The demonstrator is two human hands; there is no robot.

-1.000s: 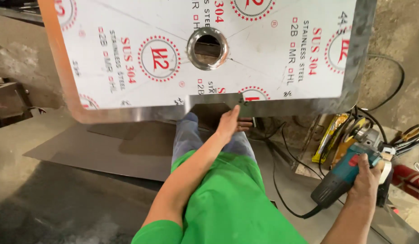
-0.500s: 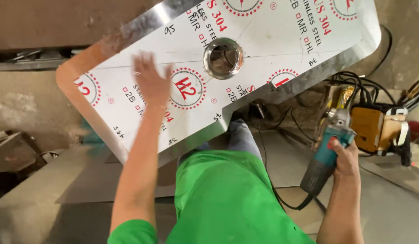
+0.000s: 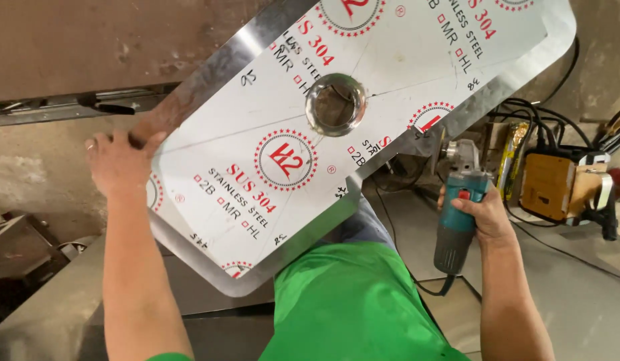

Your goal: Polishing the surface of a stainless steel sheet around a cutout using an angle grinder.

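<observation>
L hand grips far corner of steel sheet, fingers curled over edge; sheet tilted, resting across lap. R hand wrapped round teal angle grinder, just beside sheet's lower edge.

A: What does the left hand hold?

B: A steel sheet with rounded corners, faced in white protective film printed with red round marks. It is tilted, one corner gripped by the left hand, and a round flanged hole sits near its middle.

A: And the right hand?

B: A teal and black angle grinder, gripped around its body, head pointing up just beside the sheet's lower edge.
</observation>
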